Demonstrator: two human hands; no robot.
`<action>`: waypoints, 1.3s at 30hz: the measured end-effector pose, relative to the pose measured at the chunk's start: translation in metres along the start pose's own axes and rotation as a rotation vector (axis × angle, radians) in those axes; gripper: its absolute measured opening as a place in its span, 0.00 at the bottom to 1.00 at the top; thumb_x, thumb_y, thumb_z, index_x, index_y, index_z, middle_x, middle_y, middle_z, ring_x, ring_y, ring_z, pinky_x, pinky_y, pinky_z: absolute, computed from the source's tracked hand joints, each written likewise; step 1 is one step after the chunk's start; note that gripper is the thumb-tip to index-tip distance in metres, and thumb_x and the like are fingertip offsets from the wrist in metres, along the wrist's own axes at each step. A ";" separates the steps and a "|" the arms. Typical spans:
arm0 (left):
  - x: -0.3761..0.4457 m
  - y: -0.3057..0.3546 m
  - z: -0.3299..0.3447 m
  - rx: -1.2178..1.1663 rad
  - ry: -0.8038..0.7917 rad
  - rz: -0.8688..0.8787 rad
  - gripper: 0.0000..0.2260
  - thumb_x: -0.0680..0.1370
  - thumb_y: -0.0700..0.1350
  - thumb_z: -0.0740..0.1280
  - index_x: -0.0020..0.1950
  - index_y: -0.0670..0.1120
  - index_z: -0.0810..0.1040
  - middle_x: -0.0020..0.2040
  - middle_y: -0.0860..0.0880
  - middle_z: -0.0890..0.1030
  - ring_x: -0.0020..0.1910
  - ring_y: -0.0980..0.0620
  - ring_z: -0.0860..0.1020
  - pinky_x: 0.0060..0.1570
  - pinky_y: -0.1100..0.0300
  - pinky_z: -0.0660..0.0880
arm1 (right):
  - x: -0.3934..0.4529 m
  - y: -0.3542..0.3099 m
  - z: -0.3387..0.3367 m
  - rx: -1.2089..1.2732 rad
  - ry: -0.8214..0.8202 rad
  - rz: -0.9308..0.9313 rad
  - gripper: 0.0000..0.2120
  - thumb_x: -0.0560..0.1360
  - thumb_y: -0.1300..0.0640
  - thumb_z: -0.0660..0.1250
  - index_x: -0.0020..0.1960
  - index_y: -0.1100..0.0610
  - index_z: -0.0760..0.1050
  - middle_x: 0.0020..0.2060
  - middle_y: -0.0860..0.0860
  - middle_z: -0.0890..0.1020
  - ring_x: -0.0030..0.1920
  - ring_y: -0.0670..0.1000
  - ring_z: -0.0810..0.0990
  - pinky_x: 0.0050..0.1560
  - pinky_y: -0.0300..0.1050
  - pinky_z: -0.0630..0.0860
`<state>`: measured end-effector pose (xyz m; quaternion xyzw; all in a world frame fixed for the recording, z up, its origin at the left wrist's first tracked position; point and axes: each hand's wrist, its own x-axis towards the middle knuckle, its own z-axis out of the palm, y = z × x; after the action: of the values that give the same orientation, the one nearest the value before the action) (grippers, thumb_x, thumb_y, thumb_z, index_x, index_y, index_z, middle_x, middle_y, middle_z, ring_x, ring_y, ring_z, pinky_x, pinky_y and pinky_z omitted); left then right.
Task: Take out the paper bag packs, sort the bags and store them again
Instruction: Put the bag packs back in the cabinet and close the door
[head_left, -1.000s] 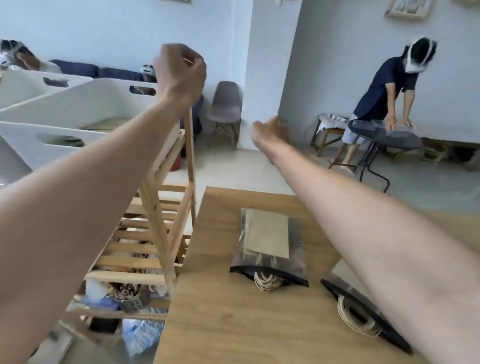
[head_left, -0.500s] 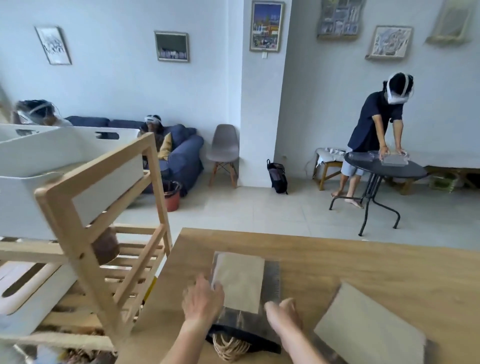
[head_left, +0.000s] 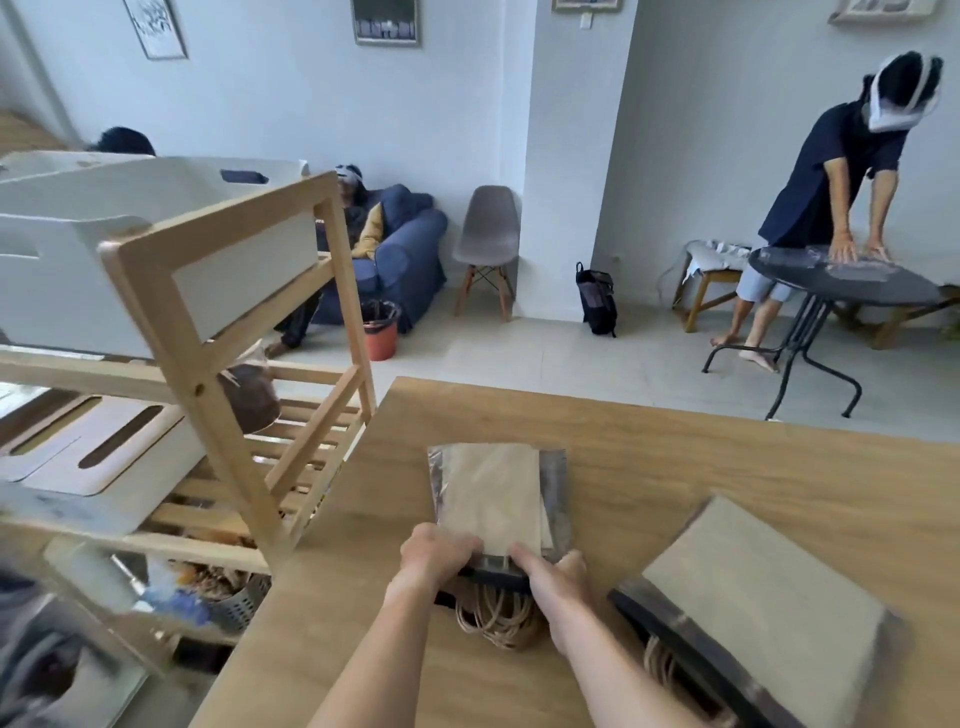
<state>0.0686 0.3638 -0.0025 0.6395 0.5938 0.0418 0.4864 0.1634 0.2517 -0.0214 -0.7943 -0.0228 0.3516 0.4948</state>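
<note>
The paper bag pack (head_left: 496, 501) lies on the table (head_left: 675, 467) ahead of your hands, its near end hidden under them; your left hand (head_left: 436, 553) and right hand (head_left: 553, 574) both clutch that end, knuckles up, twine handles (head_left: 493, 621) spilling out beneath.

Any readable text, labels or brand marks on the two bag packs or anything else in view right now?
None can be read.
Left pack: plain brown paper in a clear sleeve, no print visible.
Right pack: plain, no print visible.
Wall pictures: too small and blurred to tell.
White bin: no lettering visible.
</note>
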 end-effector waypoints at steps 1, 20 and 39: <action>-0.003 -0.004 -0.001 -0.013 -0.035 -0.019 0.24 0.70 0.55 0.70 0.58 0.39 0.77 0.51 0.45 0.80 0.51 0.44 0.79 0.54 0.55 0.78 | -0.005 0.003 -0.003 -0.005 -0.012 0.001 0.24 0.69 0.49 0.76 0.56 0.58 0.69 0.54 0.55 0.78 0.53 0.57 0.77 0.51 0.46 0.71; -0.110 -0.107 0.004 0.144 -0.109 0.303 0.28 0.78 0.65 0.56 0.65 0.42 0.66 0.66 0.37 0.74 0.65 0.37 0.72 0.61 0.49 0.71 | -0.150 0.064 -0.039 0.061 -0.074 0.026 0.30 0.70 0.46 0.76 0.63 0.60 0.70 0.51 0.52 0.73 0.50 0.51 0.72 0.48 0.42 0.69; -0.302 -0.136 -0.124 0.047 -0.009 0.441 0.31 0.80 0.60 0.59 0.72 0.38 0.60 0.69 0.35 0.70 0.65 0.35 0.71 0.52 0.57 0.72 | -0.358 0.065 -0.035 0.087 -0.066 -0.142 0.28 0.62 0.35 0.77 0.46 0.54 0.70 0.44 0.54 0.83 0.43 0.54 0.85 0.46 0.54 0.81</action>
<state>-0.1954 0.1685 0.1297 0.7652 0.4383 0.1306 0.4531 -0.1052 0.0538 0.1276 -0.7563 -0.0802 0.3425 0.5516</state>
